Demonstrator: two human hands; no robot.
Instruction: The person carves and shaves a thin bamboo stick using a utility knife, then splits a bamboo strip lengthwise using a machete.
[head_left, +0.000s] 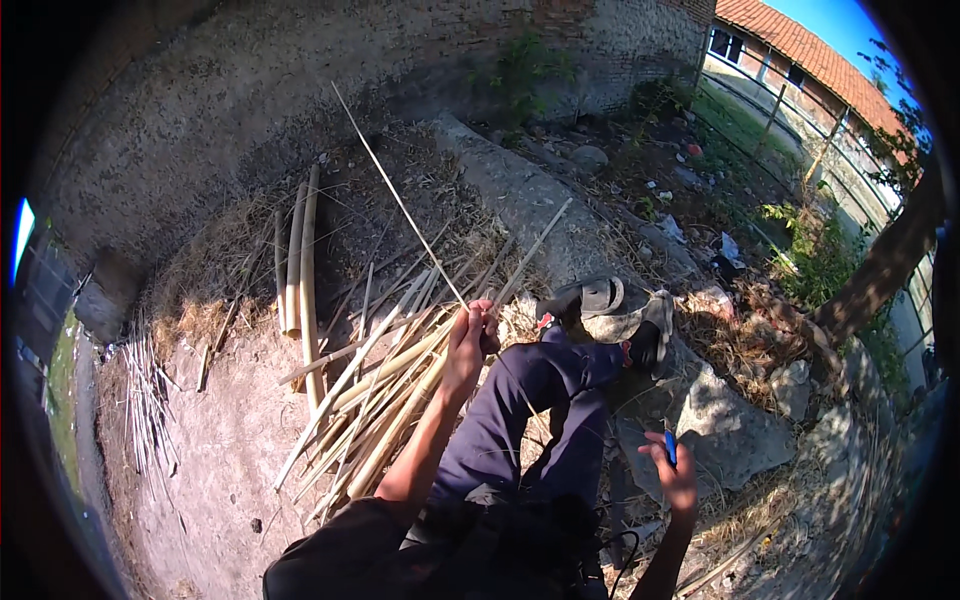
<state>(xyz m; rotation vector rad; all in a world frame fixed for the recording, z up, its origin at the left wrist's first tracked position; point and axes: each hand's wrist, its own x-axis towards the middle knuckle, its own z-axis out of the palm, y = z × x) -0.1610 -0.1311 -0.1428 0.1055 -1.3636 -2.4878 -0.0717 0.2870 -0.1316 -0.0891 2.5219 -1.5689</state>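
Observation:
My left hand [472, 338] is closed around a long, thin bamboo strip [398, 196]. The strip slants up and away to the far left, and its near end passes over my dark trousers [500, 420]. Off to the right, my right hand [676, 480] is closed on a small blue-handled tool [670, 448], held apart from the strip. Its working end is too small to make out. Left of my legs lies a loose pile of split bamboo strips [385, 400], just beneath my left forearm.
Thicker bamboo poles [307, 260] lie beyond the pile. Thin slivers [148, 410] are scattered at far left. A rough wall [240, 110] stands behind. Large stones [735, 420] sit by my feet, and a tree trunk [890, 270] leans at the right.

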